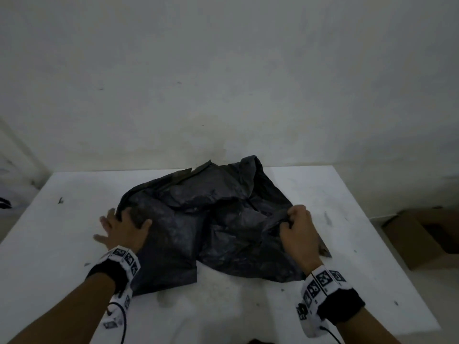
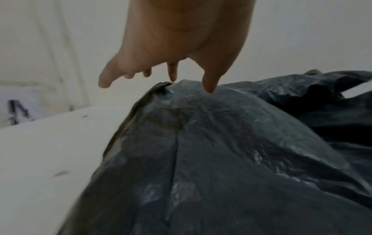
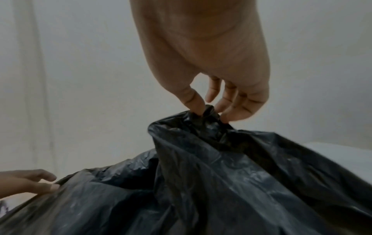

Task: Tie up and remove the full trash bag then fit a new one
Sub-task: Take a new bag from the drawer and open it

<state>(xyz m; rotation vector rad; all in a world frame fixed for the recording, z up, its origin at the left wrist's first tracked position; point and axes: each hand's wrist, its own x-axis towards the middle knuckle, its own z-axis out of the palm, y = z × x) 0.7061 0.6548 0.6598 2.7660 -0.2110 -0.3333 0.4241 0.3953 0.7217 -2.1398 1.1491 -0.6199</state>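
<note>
Head view, bag: a black trash bag (image 1: 211,224) lies crumpled and flat on the white counter (image 1: 62,244), with no bin in sight.
Head view, left hand: the left hand (image 1: 121,227) lies flat with its fingers spread, pressing the bag's left edge down to the counter; it grips nothing.
Head view, right hand: the right hand (image 1: 295,227) is curled, knuckles up, bunching a fold at the bag's right side.
Head view, risk: if the right hand pulls while the left only presses, the thin plastic may slip out from under the palm and the bag will drag across instead of opening.
Head view, surroundings: a cardboard box (image 1: 422,234) sits off the counter's right side, near a pale wall (image 1: 223,70).

Left wrist view, pose: fingers (image 2: 209,84) are straight and pointing down, their tips touching the top of a raised fold of plastic.
Left wrist view, risk: fingertip contact this light would hold little against a tug.

Right wrist view, pose: thumb and fingers (image 3: 193,101) pinch a small gathered tuft of the bag, which hangs taut below it.
Right wrist view, risk: a pinch this narrow puts the load on one spot, so a sharp lift could stretch or tear the film.
Right wrist view, mouth: I cannot tell whether the pinched part is the bag's opening; if not, the bag will not open for fitting.
</note>
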